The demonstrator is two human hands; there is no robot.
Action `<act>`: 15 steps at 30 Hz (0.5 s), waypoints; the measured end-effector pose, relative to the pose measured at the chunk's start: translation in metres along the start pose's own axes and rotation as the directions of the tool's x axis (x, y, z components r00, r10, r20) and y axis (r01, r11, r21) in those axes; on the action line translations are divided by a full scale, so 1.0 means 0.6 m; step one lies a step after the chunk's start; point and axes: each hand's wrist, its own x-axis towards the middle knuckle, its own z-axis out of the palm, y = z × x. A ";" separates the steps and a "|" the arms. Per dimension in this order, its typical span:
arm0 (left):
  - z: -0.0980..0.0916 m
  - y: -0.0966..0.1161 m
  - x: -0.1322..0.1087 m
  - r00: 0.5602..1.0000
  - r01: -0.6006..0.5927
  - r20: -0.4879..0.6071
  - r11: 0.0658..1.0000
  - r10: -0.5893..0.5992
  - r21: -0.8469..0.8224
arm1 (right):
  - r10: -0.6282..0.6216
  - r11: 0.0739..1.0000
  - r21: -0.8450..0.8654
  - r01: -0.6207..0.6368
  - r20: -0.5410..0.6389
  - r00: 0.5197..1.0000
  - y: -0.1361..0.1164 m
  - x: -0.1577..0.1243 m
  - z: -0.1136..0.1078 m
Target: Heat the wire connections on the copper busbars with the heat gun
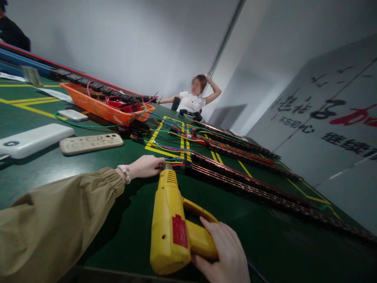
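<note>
My right hand point(225, 249) is wrapped round the handle of a yellow heat gun point(167, 220), whose nozzle points away from me. Just beyond the nozzle, my left hand point(145, 166) is closed on the ends of several coloured wires point(176, 161). These wires, blue, yellow and red among them, run into the near end of a long dark rail with copper-coloured strips point(235, 181). The nozzle tip is close to the left fingers and the wires; whether it touches them I cannot tell.
More long rails point(235, 151) with loose wires lie behind on the green table point(123, 236). At the left are an orange basket point(100, 110) of parts, a white power bank point(35, 139), a phone point(91, 144) and a small white case point(73, 115). A person point(193, 100) sits across the table.
</note>
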 end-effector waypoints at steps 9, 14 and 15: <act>-0.003 0.001 -0.003 0.999 -0.035 -0.022 0.999 0.035 -0.019 | 0.156 0.985 0.077 -0.152 -0.039 0.987 -0.004 -0.025 0.019; 0.000 0.001 -0.003 0.998 -0.033 -0.048 0.999 0.033 -0.009 | 0.255 0.967 0.027 -0.254 -0.072 0.964 -0.008 -0.037 0.016; 0.002 0.000 -0.002 0.998 -0.034 -0.051 0.999 0.034 -0.006 | 0.252 0.968 0.010 -0.252 -0.086 0.964 -0.008 -0.040 0.015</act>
